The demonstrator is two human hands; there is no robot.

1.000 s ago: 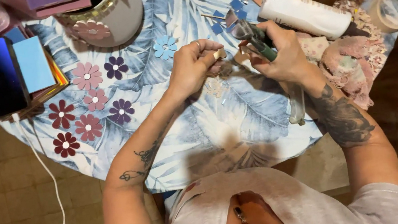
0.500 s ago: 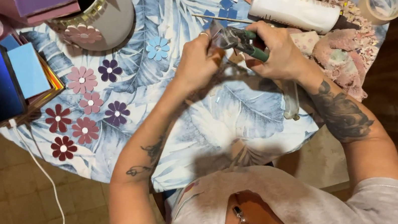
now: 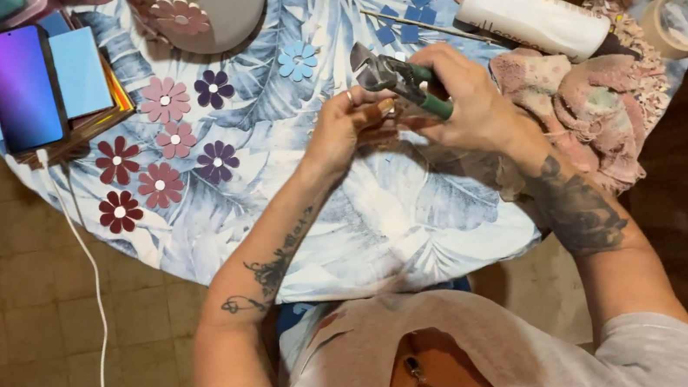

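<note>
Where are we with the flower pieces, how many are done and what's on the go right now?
Done: eight finished flowers lie on the tablecloth, pink, dark red and purple at the left, one blue near the middle. In hand: the right hand grips green-handled nippers over a small piece pinched by the left hand. Left: loose blue tile bits lie uncut at the top; how many more flowers are planned can't be told.

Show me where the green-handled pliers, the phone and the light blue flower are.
green-handled pliers (image 3: 400, 81), head view, on the metal just behind the jaws.
phone (image 3: 23, 87), head view, middle of its lit purple screen.
light blue flower (image 3: 298, 59), head view, its centre.
</note>
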